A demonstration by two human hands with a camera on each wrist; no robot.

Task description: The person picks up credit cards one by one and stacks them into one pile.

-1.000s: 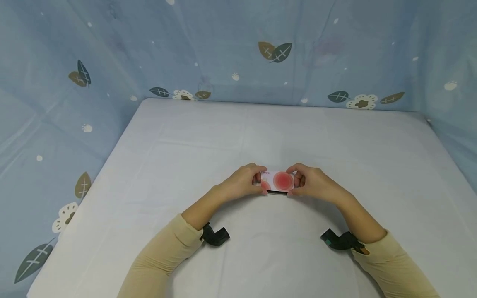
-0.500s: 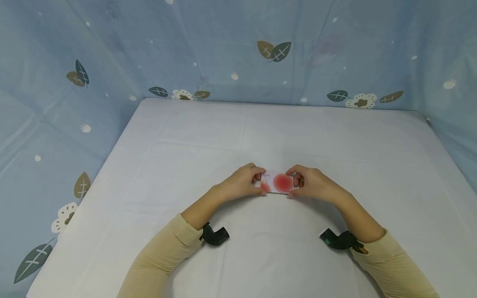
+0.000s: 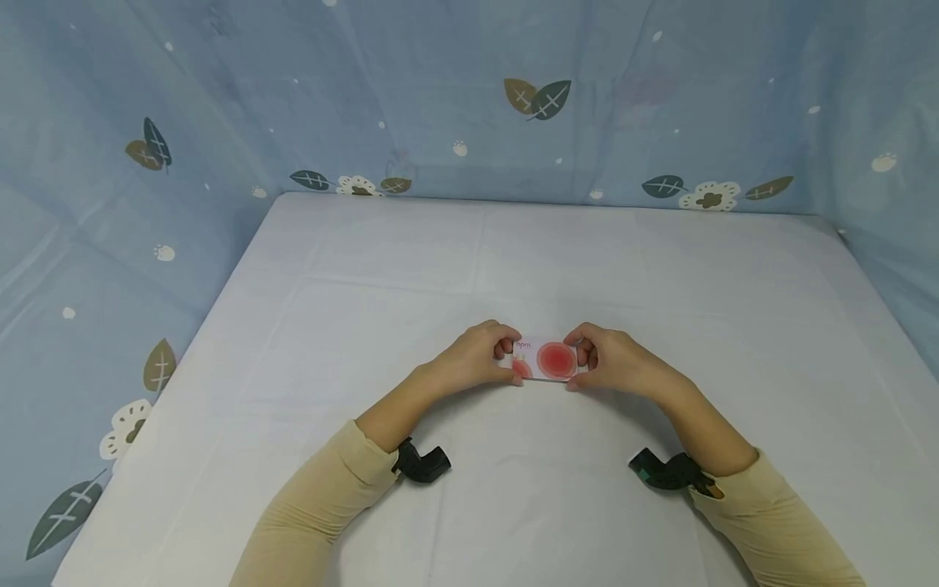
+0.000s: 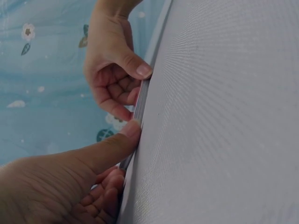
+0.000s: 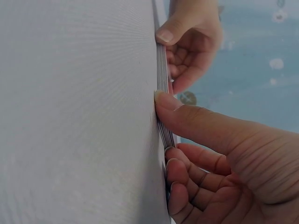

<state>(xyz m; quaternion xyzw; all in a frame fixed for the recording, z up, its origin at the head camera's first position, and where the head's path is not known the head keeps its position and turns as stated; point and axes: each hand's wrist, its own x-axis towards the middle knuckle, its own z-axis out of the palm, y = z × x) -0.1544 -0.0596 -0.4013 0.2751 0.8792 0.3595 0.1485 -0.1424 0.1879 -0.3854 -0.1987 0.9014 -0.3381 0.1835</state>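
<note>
A small stack of cards (image 3: 545, 359) lies flat between the two hands, low over the white cloth. Its white top face carries a large red circle and upside-down lettering. The left hand (image 3: 477, 357) pinches its left end, and the right hand (image 3: 619, 361) pinches the right end, thumbs at the near edge and index fingers at the far edge. Several thin layers show along the stack's edge (image 5: 161, 70) in the right wrist view. The other fingers of each hand are curled in beside the stack's ends. Whether the stack touches the cloth, I cannot tell.
White cloth (image 3: 411, 253) covers the table. Blue curtains (image 3: 440, 81) with leaf and flower prints hang at the back and both sides. A black wrist device sits at the left cuff (image 3: 423, 462) and another at the right cuff (image 3: 666, 471).
A dark strip along the stack's near edge has narrowed to a thin line, and the top face now reaches almost to that edge. Both hands stay in place, holding the ends.
</note>
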